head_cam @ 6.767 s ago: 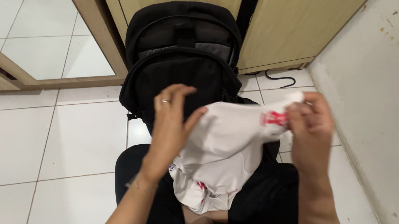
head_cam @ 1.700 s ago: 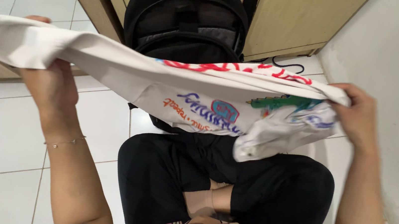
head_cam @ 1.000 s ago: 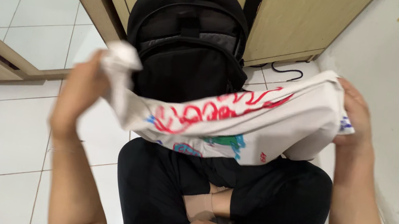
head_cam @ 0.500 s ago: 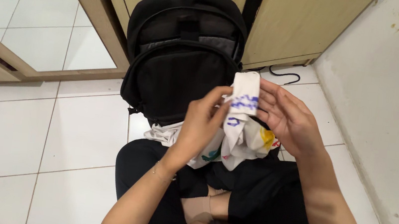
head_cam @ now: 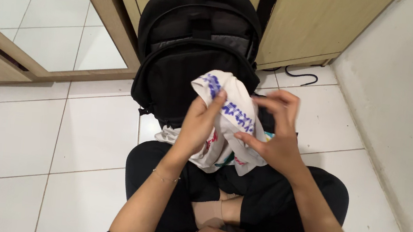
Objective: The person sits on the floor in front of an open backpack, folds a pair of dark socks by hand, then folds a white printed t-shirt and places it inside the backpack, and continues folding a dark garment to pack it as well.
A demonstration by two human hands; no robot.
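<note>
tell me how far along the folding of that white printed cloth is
Partly done, judging by the shape: the white printed cloth is gathered into a narrow bundle over the lap, not spread out. In hand: the left hand grips its upper end while the right hand pinches the side. Left: the lower part hangs loose and crumpled, and the cloth sits outside the black backpack.

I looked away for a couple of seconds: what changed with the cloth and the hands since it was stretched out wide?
The white cloth was spread between the hands; now it is bunched in front of the backpack. Both hands came together: the left hand grips it from the left, the right hand pinches it from the right. The backpack, cupboard doors and cable stayed put.
</note>
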